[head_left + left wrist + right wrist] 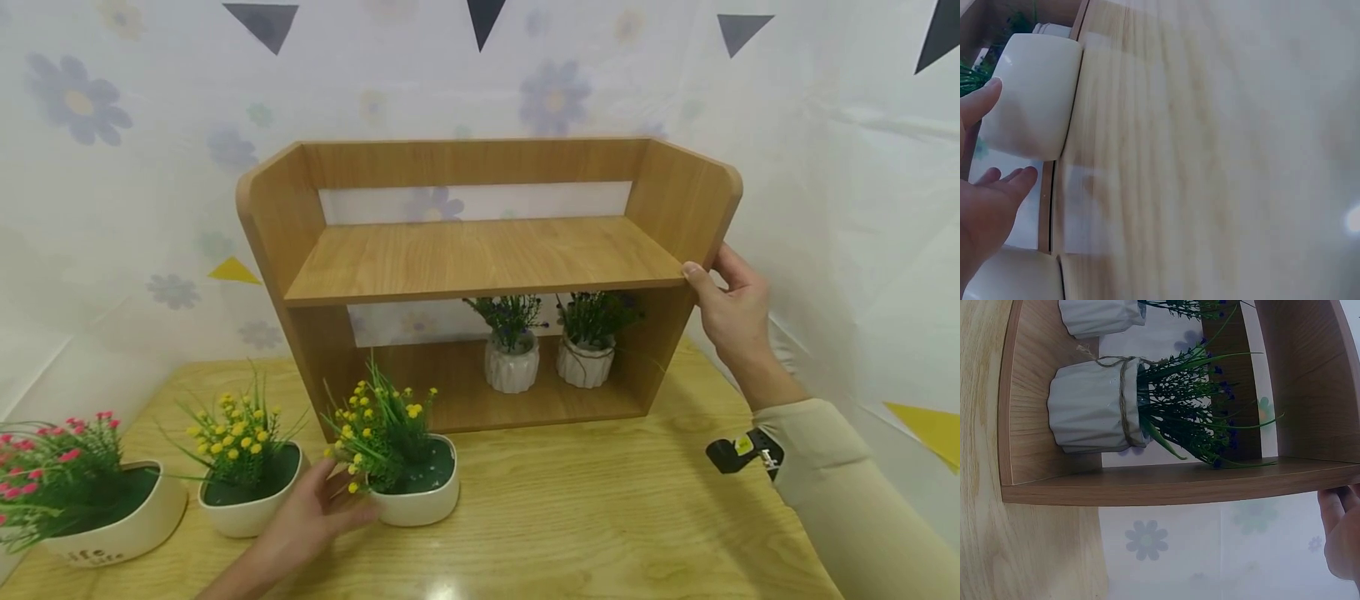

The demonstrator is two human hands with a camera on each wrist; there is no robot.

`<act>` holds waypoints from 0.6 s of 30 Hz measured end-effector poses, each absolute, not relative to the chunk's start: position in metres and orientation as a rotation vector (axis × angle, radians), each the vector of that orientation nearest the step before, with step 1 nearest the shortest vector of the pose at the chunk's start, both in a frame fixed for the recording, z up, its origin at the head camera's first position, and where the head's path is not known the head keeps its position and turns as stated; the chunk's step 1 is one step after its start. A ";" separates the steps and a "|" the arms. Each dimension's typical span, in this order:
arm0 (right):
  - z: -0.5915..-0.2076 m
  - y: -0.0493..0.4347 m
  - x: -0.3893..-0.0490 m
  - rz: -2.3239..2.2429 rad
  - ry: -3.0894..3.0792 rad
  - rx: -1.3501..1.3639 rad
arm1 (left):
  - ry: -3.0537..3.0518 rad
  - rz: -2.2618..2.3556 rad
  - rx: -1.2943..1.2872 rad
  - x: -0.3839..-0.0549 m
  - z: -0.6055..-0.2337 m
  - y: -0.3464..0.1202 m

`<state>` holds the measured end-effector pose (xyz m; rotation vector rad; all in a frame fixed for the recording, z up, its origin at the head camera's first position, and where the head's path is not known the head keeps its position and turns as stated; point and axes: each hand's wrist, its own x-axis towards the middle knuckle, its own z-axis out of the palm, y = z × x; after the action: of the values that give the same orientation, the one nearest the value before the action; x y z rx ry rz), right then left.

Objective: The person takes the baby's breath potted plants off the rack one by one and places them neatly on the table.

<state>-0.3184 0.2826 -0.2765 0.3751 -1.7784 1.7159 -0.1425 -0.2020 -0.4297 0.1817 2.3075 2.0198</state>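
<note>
Left hand (pixel 318 510) slack, thumb and fingers spread apart, right beside the nearer yellow-flowered planter (pixel 418 508). Thumb tip overlaps the white wall of the planter in the left wrist view; cannot tell whether it presses there. Fingertips lie a little short of the same wall, with a gap showing. Planter sits upright on the counter (pixel 570 500), just right of the left hand, its yellow blooms and long green blades leaning over the fingers.

Right hand (pixel 731 304) grips the wooden shelf (pixel 480 258) by its near side panel: thumb on the front edge, level with the upper board, fingers round on the outer face. Right wrist view shows fingers against that outer face too. Pale sleeve (pixel 832 483) on this arm; small black device (pixel 742 452) at the wrist.

Inside the lower bay, to the left of the right hand and below it: two ribbed white pots, both upright with dark greenery. Twine-tied pot (pixel 585 364) stands closer to that hand; plain ribbed pot (pixel 512 367) just beside it, farther left. Small violet flowers visible on the former.

Just left of the left hand, a second yellow-flowered planter (pixel 243 518). Farther left, a pink-flowered planter (pixel 153 508), lettering low on its front. Flower-patterned cloth (pixel 187 192) hangs beyond both hands, grey pennant (pixel 266 25) on it.
</note>
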 end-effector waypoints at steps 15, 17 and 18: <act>-0.277 0.282 -0.318 1.769 -1.721 0.397 | 2.186 2.018 0.389 -0.107 -0.422 -0.232; -0.277 0.282 -0.319 1.755 -1.737 0.389 | 2.182 2.019 0.492 -0.103 -0.420 -0.237; -0.277 0.282 -0.319 1.751 -1.743 0.387 | 2.173 2.020 0.548 -0.102 -0.419 -0.240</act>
<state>-0.3191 0.2824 -0.2770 0.3867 -1.7425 1.7512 -0.1016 -0.2397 -0.4192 0.5477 2.1727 2.0203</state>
